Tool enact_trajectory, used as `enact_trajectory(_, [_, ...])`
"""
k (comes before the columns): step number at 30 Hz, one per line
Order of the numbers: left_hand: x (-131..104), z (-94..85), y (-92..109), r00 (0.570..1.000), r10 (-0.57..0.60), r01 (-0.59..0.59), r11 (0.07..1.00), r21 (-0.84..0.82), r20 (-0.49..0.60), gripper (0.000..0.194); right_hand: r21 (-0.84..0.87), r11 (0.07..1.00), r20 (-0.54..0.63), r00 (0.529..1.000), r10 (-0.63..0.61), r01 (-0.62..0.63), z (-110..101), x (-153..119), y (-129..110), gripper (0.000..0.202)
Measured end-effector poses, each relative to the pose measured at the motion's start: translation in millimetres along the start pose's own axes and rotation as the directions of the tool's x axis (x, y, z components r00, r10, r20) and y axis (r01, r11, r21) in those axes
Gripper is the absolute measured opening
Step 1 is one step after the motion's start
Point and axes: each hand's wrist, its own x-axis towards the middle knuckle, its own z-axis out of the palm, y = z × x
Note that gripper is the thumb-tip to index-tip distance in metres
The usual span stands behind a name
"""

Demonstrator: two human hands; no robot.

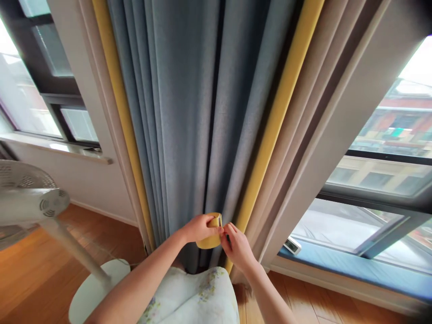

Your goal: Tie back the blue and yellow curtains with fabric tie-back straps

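Observation:
My left hand (201, 228) is closed around a wide yellow roll of tape (208, 241), thumb across its front and fingers over the top. The roll looks like packing tape, and part of it is hidden under the fingers. At the roll's right edge, my right hand (236, 245) has its thumb and fingertips pinched together. Whether a strip of tape lies between those fingertips is too small to make out. Both hands are low in front of the blue-grey curtain (182, 126), which hangs in folds with yellow borders (270, 130).
A white standing fan (54, 202) stands on the wooden floor (33, 283) at left. White floral cloth (192, 292) covers my lap. On the right, a small white device (292, 245) rests on the blue-covered windowsill (354, 265). Another window (50, 90) is at left.

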Motion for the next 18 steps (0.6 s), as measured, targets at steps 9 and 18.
enact_trajectory(9, [-9,28.6,17,0.997,0.061,-0.036,0.921,-0.388,0.052,0.045,0.442,0.892,0.103,0.993,0.055,-0.096,-14,5,17,0.024])
enact_trajectory(18, [-35,21.0,37,0.99,0.104,-0.052,0.904,-0.423,0.1,0.044,0.539,0.842,0.055,0.998,-0.006,-0.024,-24,-1,-5,0.035])
